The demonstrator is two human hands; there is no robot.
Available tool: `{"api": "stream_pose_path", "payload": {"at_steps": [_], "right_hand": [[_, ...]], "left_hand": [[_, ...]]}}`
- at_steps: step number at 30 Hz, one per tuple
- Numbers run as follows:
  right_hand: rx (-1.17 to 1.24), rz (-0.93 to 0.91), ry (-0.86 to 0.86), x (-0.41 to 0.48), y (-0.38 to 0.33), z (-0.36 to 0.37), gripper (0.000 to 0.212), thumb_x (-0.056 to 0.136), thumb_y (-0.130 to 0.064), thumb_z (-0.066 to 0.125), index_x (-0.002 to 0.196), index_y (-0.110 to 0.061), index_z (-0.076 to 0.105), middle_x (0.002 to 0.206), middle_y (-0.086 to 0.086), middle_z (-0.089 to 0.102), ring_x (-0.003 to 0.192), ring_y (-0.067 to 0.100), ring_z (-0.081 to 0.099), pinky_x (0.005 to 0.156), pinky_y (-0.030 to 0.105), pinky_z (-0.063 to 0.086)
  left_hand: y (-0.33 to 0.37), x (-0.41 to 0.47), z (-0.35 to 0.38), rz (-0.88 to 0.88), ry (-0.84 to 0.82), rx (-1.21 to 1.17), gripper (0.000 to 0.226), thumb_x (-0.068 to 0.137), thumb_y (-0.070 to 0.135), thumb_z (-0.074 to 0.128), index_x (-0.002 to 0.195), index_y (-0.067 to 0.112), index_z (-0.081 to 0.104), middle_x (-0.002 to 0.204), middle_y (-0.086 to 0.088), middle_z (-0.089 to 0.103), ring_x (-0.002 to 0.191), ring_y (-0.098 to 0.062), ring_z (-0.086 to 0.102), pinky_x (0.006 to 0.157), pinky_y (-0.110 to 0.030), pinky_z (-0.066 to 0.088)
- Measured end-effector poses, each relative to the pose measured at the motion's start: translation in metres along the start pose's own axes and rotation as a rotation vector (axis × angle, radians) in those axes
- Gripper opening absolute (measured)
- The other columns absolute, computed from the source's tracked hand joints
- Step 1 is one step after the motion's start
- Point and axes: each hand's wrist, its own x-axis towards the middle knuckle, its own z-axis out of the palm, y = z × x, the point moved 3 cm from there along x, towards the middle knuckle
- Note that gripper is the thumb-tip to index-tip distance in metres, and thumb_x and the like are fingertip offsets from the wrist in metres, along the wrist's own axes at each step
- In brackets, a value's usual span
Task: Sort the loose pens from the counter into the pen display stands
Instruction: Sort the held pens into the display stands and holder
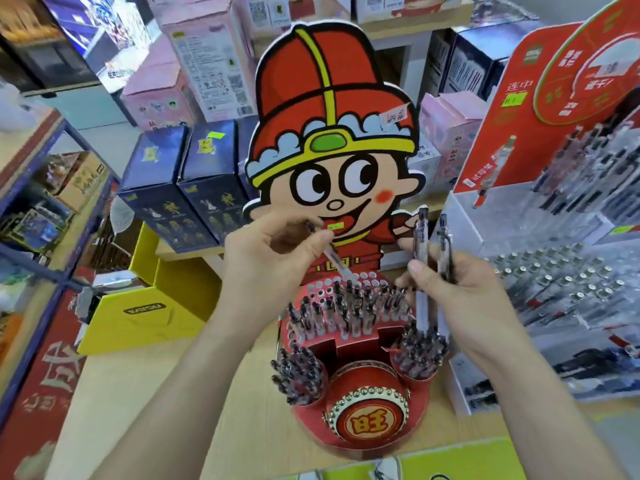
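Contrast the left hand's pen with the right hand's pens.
The single clear plastic pen pinched by the left hand slants, tip at a hole in the red cardboard stand. The two clear plastic pens gripped by the right hand stand nearly upright. All look alike.

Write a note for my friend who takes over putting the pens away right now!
Left hand pinches one pen, tip over the back holes of the red stand.
Right hand grips about two more pens, upright.
Done: most front holes and both side cups hold pens.
Left: slot this pen, then the right hand's pens. Back row has empty holes.
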Motion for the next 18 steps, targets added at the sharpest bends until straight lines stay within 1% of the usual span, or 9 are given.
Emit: {"api": "stream_pose_path", "payload": {"at_steps": [2, 4, 6, 7, 9, 11, 12, 15, 18], "right_hand": [[-0.019, 0.000, 0.028, 0.001, -0.001, 0.002, 0.016, 0.096, -0.013, 0.057, 0.098, -0.024, 0.067, 0.065, -0.002, 0.067, 0.072, 0.012, 0.066, 0.068, 0.026, 0.053], [-0.012, -0.005, 0.038, 0.001, -0.002, 0.002, 0.012, 0.097, -0.013, 0.054, 0.097, -0.017, 0.065, 0.060, -0.004, 0.064, 0.067, 0.014, 0.063, 0.065, 0.028, 0.052], [0.004, -0.006, 0.052, 0.002, -0.001, 0.000, 0.013, 0.099, -0.012, 0.052, 0.100, -0.008, 0.063, 0.058, -0.005, 0.061, 0.064, 0.017, 0.060, 0.062, 0.031, 0.050], [0.007, -0.004, 0.059, 0.002, 0.000, -0.001, 0.014, 0.099, -0.011, 0.051, 0.103, -0.005, 0.063, 0.057, -0.005, 0.060, 0.063, 0.017, 0.059, 0.060, 0.029, 0.050], [0.016, -0.001, 0.062, 0.002, 0.000, -0.004, 0.016, 0.099, -0.009, 0.050, 0.108, -0.007, 0.064, 0.056, -0.005, 0.059, 0.061, 0.015, 0.059, 0.056, 0.024, 0.049], [0.049, 0.010, 0.058, 0.000, 0.000, -0.006, 0.020, 0.099, -0.007, 0.050, 0.107, -0.016, 0.065, 0.056, -0.005, 0.057, 0.060, 0.013, 0.060, 0.054, 0.021, 0.048], [0.062, 0.017, 0.053, 0.000, 0.001, -0.007, 0.021, 0.099, -0.007, 0.049, 0.106, -0.018, 0.065, 0.057, -0.005, 0.056, 0.060, 0.012, 0.060, 0.054, 0.021, 0.048], [0.062, 0.035, 0.037, -0.001, 0.006, -0.010, 0.021, 0.099, -0.008, 0.050, 0.108, -0.019, 0.065, 0.058, -0.006, 0.057, 0.061, 0.012, 0.060, 0.056, 0.022, 0.049], [0.059, 0.049, 0.027, -0.002, 0.007, -0.010, 0.021, 0.098, -0.008, 0.052, 0.105, -0.021, 0.067, 0.057, -0.008, 0.057, 0.060, 0.010, 0.059, 0.057, 0.022, 0.051]], "left_hand": [[-0.001, 0.003, 0.011, 0.005, -0.082, 0.049, 0.010, 0.081, 0.017, 0.074, 0.089, 0.024, 0.071, 0.080, 0.009, 0.070, 0.078, -0.009, 0.067, 0.074, -0.031, 0.058], [-0.005, 0.007, 0.022, 0.035, -0.198, 0.133, 0.005, 0.085, 0.020, 0.072, 0.090, 0.022, 0.073, 0.077, 0.008, 0.070, 0.072, -0.007, 0.065, 0.070, -0.030, 0.056], [-0.011, 0.010, 0.034, 0.040, -0.319, 0.232, 0.009, 0.089, 0.025, 0.067, 0.094, 0.023, 0.074, 0.075, 0.004, 0.071, 0.067, -0.011, 0.064, 0.065, -0.033, 0.054], [-0.014, 0.011, 0.038, 0.020, -0.360, 0.265, 0.013, 0.090, 0.028, 0.065, 0.098, 0.025, 0.075, 0.078, 0.003, 0.073, 0.071, -0.012, 0.067, 0.070, -0.033, 0.055], [-0.017, 0.012, 0.041, -0.027, -0.399, 0.275, 0.018, 0.089, 0.031, 0.065, 0.104, 0.025, 0.075, 0.087, 0.012, 0.073, 0.085, -0.002, 0.067, 0.082, -0.024, 0.054], [-0.017, 0.013, 0.041, -0.053, -0.417, 0.256, 0.015, 0.088, 0.028, 0.068, 0.101, 0.024, 0.075, 0.087, 0.019, 0.071, 0.085, 0.007, 0.064, 0.080, -0.014, 0.051], [-0.017, 0.013, 0.042, -0.060, -0.429, 0.245, 0.013, 0.087, 0.026, 0.069, 0.098, 0.024, 0.076, 0.084, 0.018, 0.072, 0.082, 0.007, 0.065, 0.078, -0.014, 0.052], [-0.016, 0.012, 0.045, -0.076, -0.463, 0.202, 0.009, 0.086, 0.019, 0.070, 0.093, 0.023, 0.076, 0.083, 0.011, 0.073, 0.080, 0.001, 0.068, 0.081, -0.025, 0.057], [-0.013, 0.012, 0.044, 0.005, -0.476, 0.297, 0.010, 0.088, 0.020, 0.068, 0.095, 0.022, 0.075, 0.082, 0.012, 0.073, 0.078, 0.000, 0.068, 0.078, -0.029, 0.057]]}}
